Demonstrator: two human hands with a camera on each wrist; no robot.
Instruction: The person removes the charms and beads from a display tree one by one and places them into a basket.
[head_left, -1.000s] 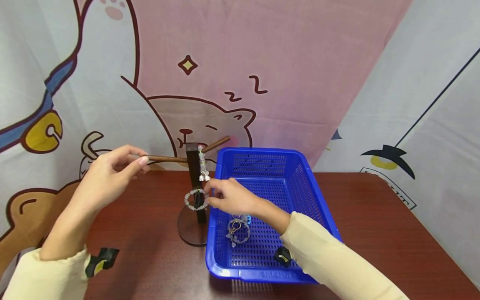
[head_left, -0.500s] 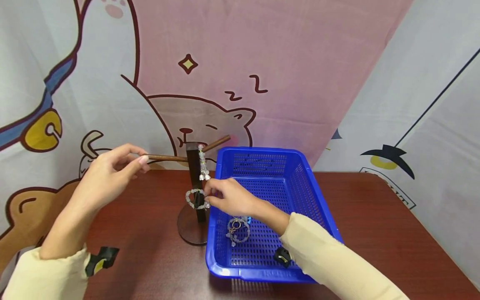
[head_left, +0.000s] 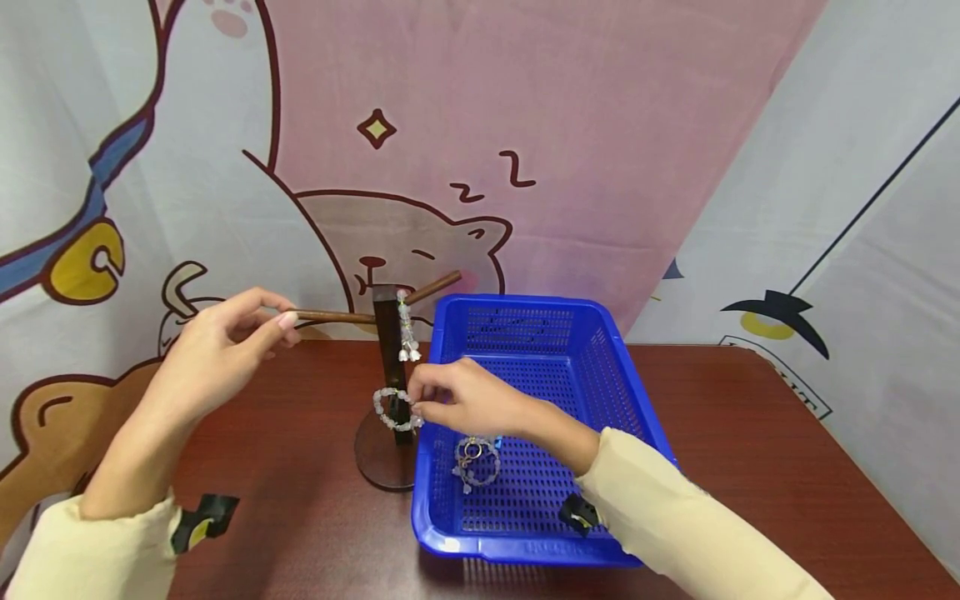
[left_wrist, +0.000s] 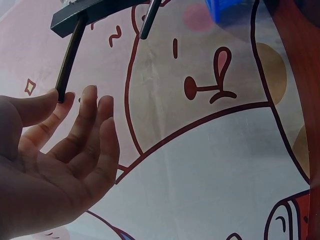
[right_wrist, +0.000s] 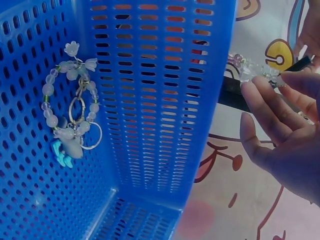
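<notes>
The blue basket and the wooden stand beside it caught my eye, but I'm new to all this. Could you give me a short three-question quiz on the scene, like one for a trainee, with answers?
1. Which hand pinches the end of a peg on the stand?
2. What does the right hand hold? (a) a pen (b) a beaded bracelet (c) the basket's rim
3. True or false: another bracelet lies inside the basket.

Key:
1. The left hand.
2. b.
3. True.
</notes>
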